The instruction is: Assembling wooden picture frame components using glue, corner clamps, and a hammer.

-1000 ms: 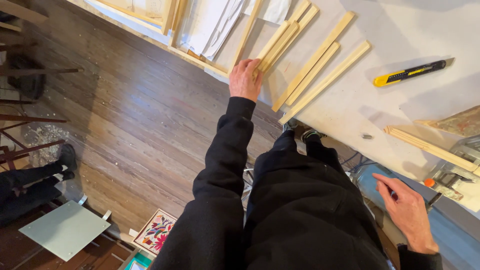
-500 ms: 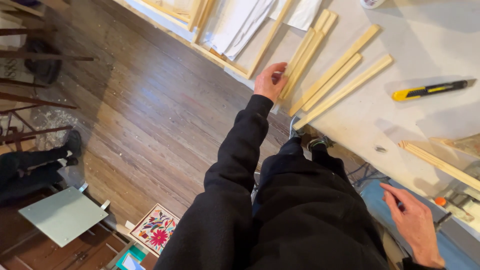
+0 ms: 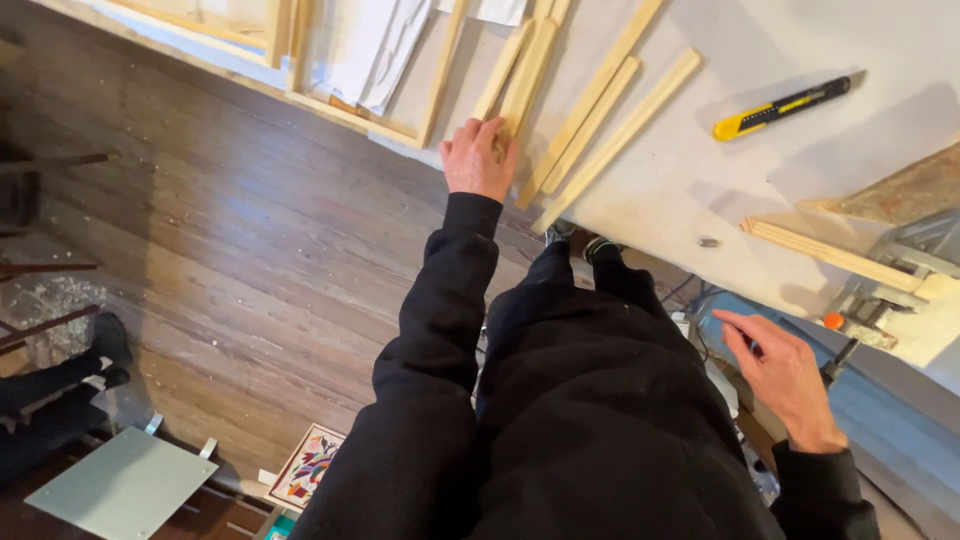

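My left hand [image 3: 478,158] rests with curled fingers on the near ends of two wooden strips [image 3: 515,75] lying on the pale worktable [image 3: 700,170]. Three more wooden strips [image 3: 610,110] lie fanned just to the right of it. My right hand [image 3: 780,370] hangs open and empty below the table edge, near an orange-tipped tool [image 3: 845,345]. A yellow and black utility knife [image 3: 780,105] lies farther right on the table.
A wooden stretcher frame [image 3: 400,125] with white cloth inside lies left of the strips. Another profiled strip [image 3: 830,255] and a metal saw or clamp [image 3: 900,265] sit at the right. The dark plank floor [image 3: 250,250] holds a grey panel [image 3: 125,485] and a colourful tile [image 3: 310,465].
The view has shifted so the table sits higher and more central. My left hand has settled onto the ends of the strips. My right hand has risen slightly and opened.
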